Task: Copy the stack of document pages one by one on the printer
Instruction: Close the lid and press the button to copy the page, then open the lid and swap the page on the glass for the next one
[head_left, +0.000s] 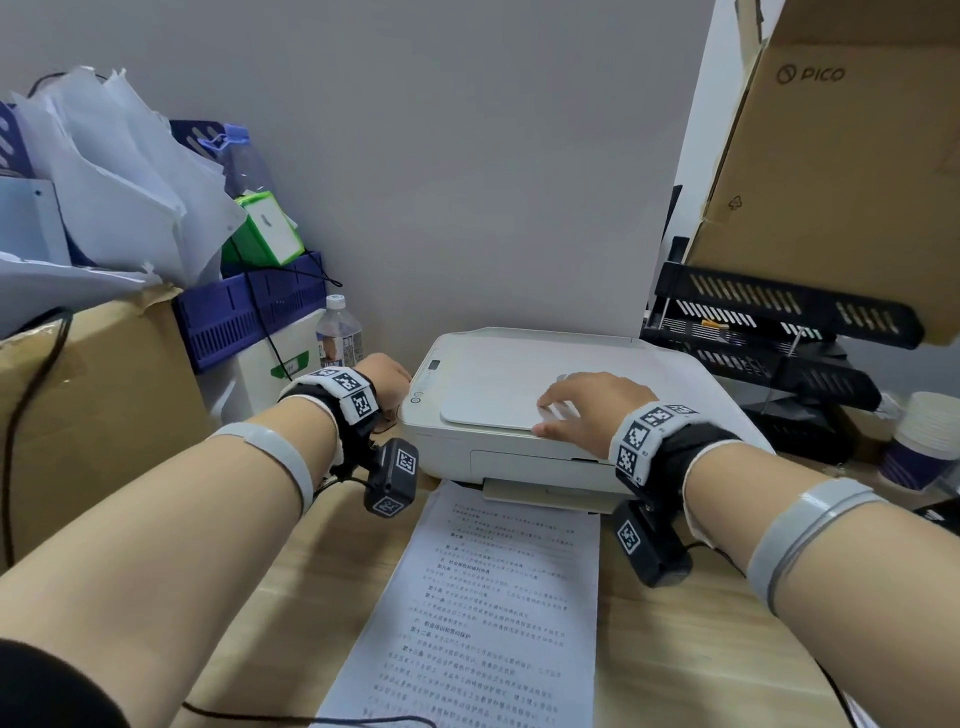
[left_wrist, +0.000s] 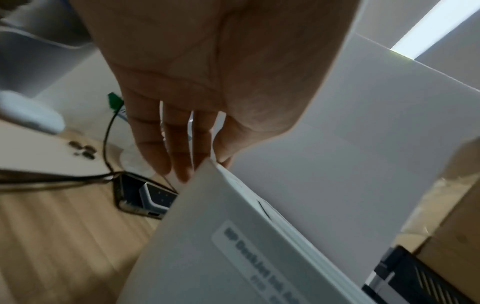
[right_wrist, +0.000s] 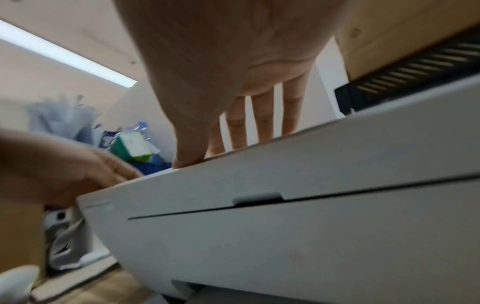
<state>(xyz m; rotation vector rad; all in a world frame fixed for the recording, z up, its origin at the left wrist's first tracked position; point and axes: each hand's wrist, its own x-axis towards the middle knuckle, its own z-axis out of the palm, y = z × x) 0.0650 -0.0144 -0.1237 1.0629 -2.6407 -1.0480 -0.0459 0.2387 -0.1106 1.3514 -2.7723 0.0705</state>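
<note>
A white printer (head_left: 498, 447) stands on the wooden desk with its scanner lid (head_left: 498, 395) down. My right hand (head_left: 582, 410) lies flat on the lid's front right part, fingers straight, thumb at the lid's front edge. In the right wrist view those fingers (right_wrist: 262, 119) reach over the printer's top edge (right_wrist: 285, 156). My left hand (head_left: 387, 376) is at the printer's left side near its control panel (head_left: 423, 387); in the left wrist view its straight fingers (left_wrist: 179, 144) hang by the printer's corner (left_wrist: 207, 164). A printed page (head_left: 488, 597) lies on the desk in front of the printer.
To the left are a cardboard box (head_left: 93, 415), loose papers (head_left: 104, 182), a blue tray (head_left: 249, 306) and a water bottle (head_left: 340, 332). Black letter trays (head_left: 769, 322), a PICO carton (head_left: 841, 156) and paper cups (head_left: 924, 441) stand at the right. A cable (head_left: 311, 719) crosses the desk.
</note>
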